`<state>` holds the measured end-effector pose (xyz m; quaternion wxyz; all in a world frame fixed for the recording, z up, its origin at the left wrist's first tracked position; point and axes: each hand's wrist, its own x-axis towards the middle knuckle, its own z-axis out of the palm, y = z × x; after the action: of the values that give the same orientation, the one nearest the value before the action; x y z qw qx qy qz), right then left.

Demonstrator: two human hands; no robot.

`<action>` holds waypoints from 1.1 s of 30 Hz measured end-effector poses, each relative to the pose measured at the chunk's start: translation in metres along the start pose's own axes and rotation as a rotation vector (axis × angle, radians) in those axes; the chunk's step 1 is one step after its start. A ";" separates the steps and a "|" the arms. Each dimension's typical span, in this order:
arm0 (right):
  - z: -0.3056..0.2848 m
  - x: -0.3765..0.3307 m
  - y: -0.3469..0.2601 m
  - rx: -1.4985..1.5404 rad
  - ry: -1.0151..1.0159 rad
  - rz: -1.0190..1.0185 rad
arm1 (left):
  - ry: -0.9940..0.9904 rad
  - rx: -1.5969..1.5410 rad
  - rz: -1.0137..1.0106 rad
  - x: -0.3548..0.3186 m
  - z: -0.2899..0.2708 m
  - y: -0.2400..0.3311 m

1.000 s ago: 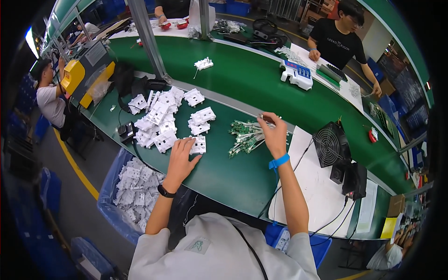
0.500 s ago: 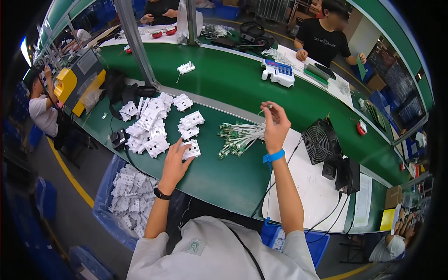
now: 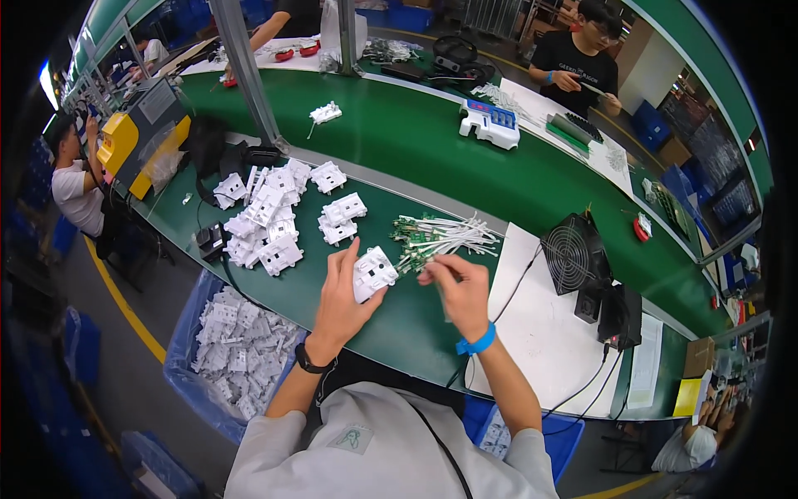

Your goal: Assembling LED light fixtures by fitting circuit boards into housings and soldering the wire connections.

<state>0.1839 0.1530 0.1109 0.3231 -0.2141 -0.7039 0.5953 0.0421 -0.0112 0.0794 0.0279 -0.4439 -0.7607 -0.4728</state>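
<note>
Evidently, the left hand point(image 3: 339, 301) had the white housing point(image 3: 374, 271) gripped between its thumb and fingers, tilted over the green bench point(image 3: 399, 326). That piece sat between the 2 hands, near the green-tipped ends of the white wires point(image 3: 453, 234), which were fanned out in a loose bundle. The right hand point(image 3: 462, 291) hung just beside those ends, its thumb and fingertips drawn close together; whether they pinched anything, I could not tell. A blue wristband point(image 3: 476, 339) circled the right wrist, and a black band point(image 3: 311, 358) the left.

Beyond the left hand lay a small group of housings point(image 3: 342, 214), with a larger heap of housings point(image 3: 264, 218) further left. To the right, a black fan point(image 3: 568, 259) stood by a white sheet point(image 3: 532, 341).
</note>
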 end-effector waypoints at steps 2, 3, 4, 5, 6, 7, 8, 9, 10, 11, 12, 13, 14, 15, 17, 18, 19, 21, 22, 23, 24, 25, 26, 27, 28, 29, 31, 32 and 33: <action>0.007 -0.002 0.002 0.010 -0.027 -0.035 | 0.050 0.016 0.080 0.003 0.004 0.008; 0.006 -0.001 0.005 -0.106 -0.020 -0.078 | 0.050 0.011 0.081 0.005 0.006 0.012; 0.004 -0.001 0.005 -0.109 -0.018 -0.079 | 0.039 -0.011 0.079 0.007 0.007 0.015; 0.005 0.000 0.000 -0.151 -0.020 -0.154 | 0.026 -0.033 0.078 0.008 0.008 0.017; 0.005 0.000 -0.003 -0.193 -0.023 -0.230 | 0.026 -0.034 0.080 0.010 0.008 0.019; 0.005 0.001 -0.003 -0.194 -0.021 -0.231 | 0.017 -0.039 0.103 0.012 0.009 0.021; 0.004 0.001 -0.003 -0.186 -0.048 -0.209 | 0.010 -0.044 0.125 0.013 0.008 0.022; 0.003 0.001 -0.003 -0.179 -0.075 -0.188 | 0.010 -0.043 0.125 0.013 0.007 0.025; 0.002 0.001 -0.004 -0.178 -0.074 -0.188 | -0.023 -0.060 0.159 0.013 0.005 0.027; 0.001 0.002 -0.006 -0.193 -0.105 -0.107 | -0.054 -0.075 0.193 0.014 0.003 0.028; -0.001 0.003 -0.007 -0.206 -0.135 -0.026 | -0.053 -0.074 0.193 0.014 0.004 0.028; -0.003 0.004 -0.007 -0.205 -0.136 -0.026 | -0.047 -0.069 0.211 0.014 0.004 0.026; -0.007 0.005 -0.006 -0.170 -0.185 0.044 | -0.042 -0.066 0.230 0.013 0.005 0.026; -0.009 0.006 -0.004 -0.134 -0.234 0.114 | -0.044 -0.066 0.230 0.012 0.005 0.026; -0.011 0.006 0.003 -0.087 -0.236 0.136 | -0.054 -0.077 0.222 0.010 0.005 0.027; -0.011 0.006 0.007 -0.040 -0.240 0.157 | -0.058 -0.078 0.224 0.009 0.005 0.028; -0.011 0.005 0.010 -0.040 -0.235 0.158 | -0.069 -0.085 0.215 0.007 0.005 0.028; -0.006 0.003 0.013 -0.109 -0.175 0.035 | -0.080 -0.091 0.203 0.005 0.008 0.027; -0.003 0.001 0.014 -0.072 -0.110 0.074 | -0.095 -0.099 0.202 0.003 0.010 0.026; -0.004 0.001 0.016 -0.070 -0.108 0.075 | -0.108 -0.105 0.202 0.002 0.010 0.025; -0.009 0.003 0.023 -0.004 -0.218 0.131 | -0.111 -0.104 0.203 0.000 0.011 0.026; -0.014 0.005 0.029 0.063 -0.328 0.185 | -0.143 -0.142 0.168 -0.001 0.013 0.028; -0.018 0.007 0.031 0.093 -0.370 0.202 | -0.178 -0.181 0.134 -0.001 0.015 0.030; -0.022 0.005 0.032 0.095 -0.363 0.202 | -0.184 -0.182 0.137 0.000 0.016 0.033; -0.026 0.003 0.033 0.000 -0.375 0.155 | -0.184 -0.208 0.132 0.002 0.016 0.037; -0.029 0.000 0.031 -0.097 -0.387 0.108 | -0.182 -0.234 0.127 0.004 0.017 0.041; -0.030 -0.008 0.027 -0.122 -0.385 0.083 | -0.312 -0.291 0.060 0.006 0.023 0.032; -0.032 -0.012 0.029 -0.112 -0.364 0.078 | -0.448 -0.418 -0.115 0.010 0.027 0.033; -0.033 -0.017 0.030 0.062 -0.303 0.160 | -0.588 -0.541 -0.291 0.013 0.032 0.034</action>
<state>0.2170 0.1706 0.0809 0.1714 -0.1669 -0.7065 0.6660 0.0701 0.0263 0.0912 -0.3747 -0.4391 -0.6396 -0.5077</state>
